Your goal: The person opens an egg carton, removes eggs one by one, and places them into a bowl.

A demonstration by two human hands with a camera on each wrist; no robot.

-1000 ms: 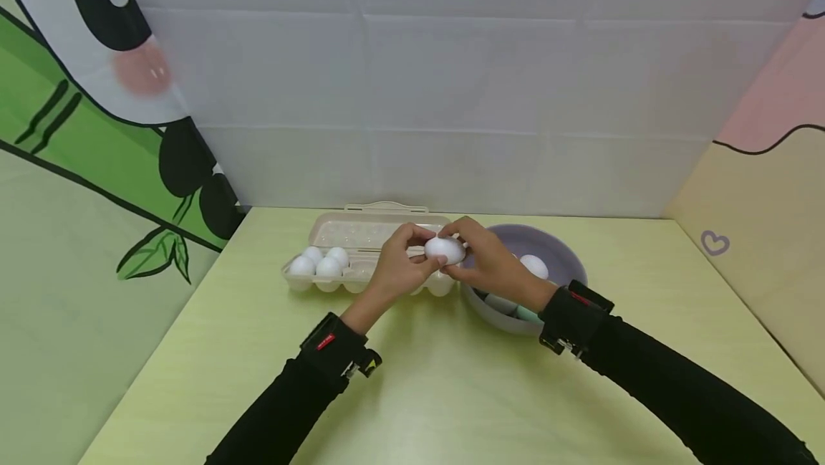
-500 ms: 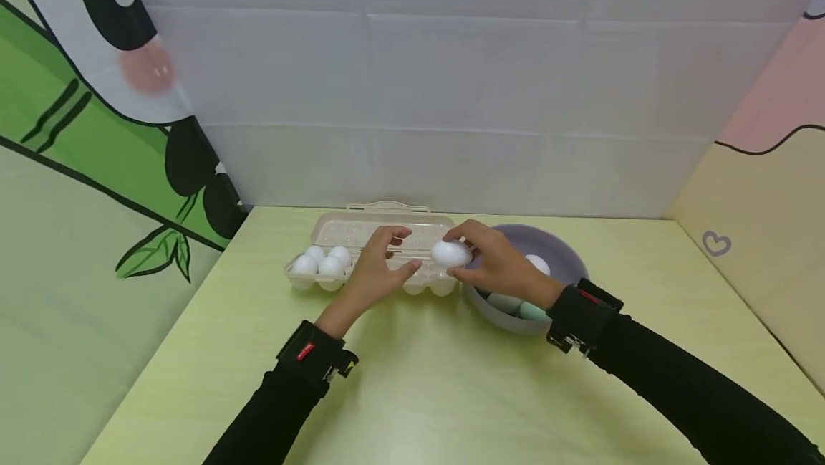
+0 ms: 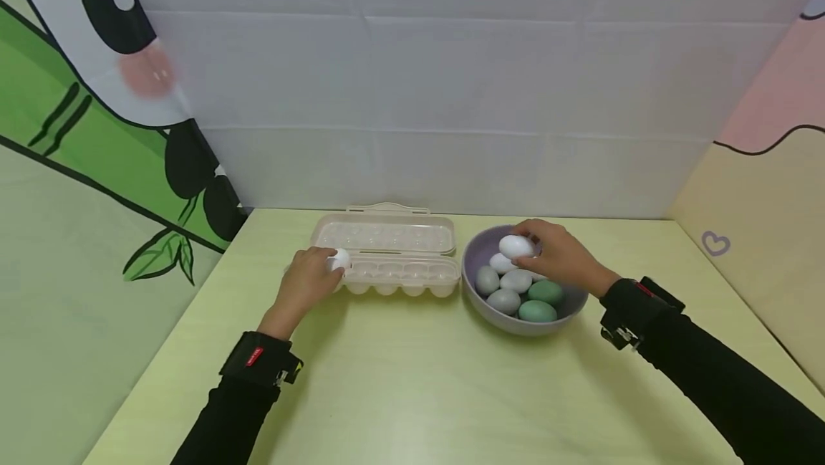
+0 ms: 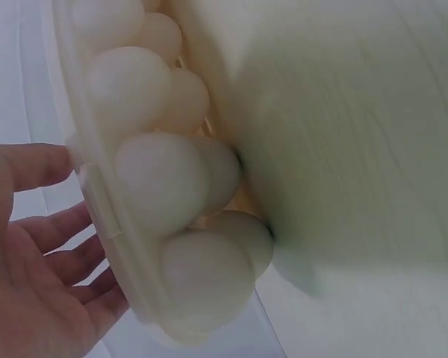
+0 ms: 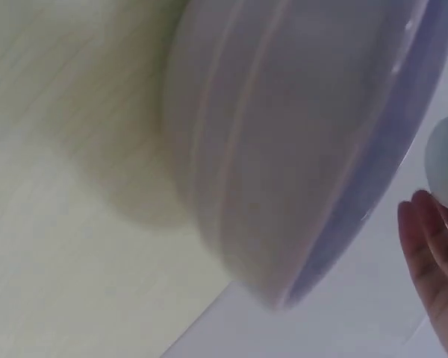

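Observation:
At the left end of the open egg carton (image 3: 402, 271), my left hand (image 3: 303, 284) has thumb and forefinger around a white egg (image 3: 339, 259). The palm covers that corner, hiding any other eggs there. In the left wrist view, the fingers (image 4: 41, 165) reach behind the carton's rim. Over the purple-grey bowl (image 3: 473, 293), my right hand (image 3: 562, 256) pinches another white egg (image 3: 517, 246) between thumb and fingers. Below it, the bowl holds several white, grey and green eggs (image 3: 538, 311). The right wrist view shows the bowl's outer wall and the held egg (image 5: 444, 164).
The carton's lid (image 3: 385, 233) lies tipped back toward the wall covering (image 3: 419, 164). Carton and bowl stand side by side near the back edge of the pale yellow table (image 3: 412, 379). Cartoon-printed panels (image 3: 167, 185) flank the table.
Both hands held one egg; the left let go and moved left to the carton's end eggs. My right hand carried the egg right, over the bowl.

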